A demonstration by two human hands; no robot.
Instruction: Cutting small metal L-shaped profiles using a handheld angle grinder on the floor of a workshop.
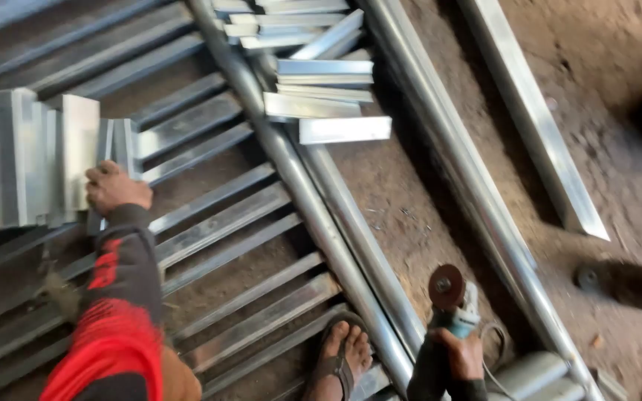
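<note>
My left hand (115, 189), in a red and black sleeve, grips the near edge of a stack of short cut metal channel pieces (35, 160) resting on a metal grille frame (217, 230). An angle grinder (451, 301) with a dark round disc facing up is held in my right hand (461, 355) at the lower right, just right of the frame's round tube (313, 215). My sandalled foot (342, 360) stands on the grille bars between the two hands.
A pile of short cut metal pieces (313, 74) lies at the top centre on the tubes. Long square tubes (536, 119) lie diagonally on the dirt floor (618, 171) to the right. A dark round object (588, 278) sits at the right.
</note>
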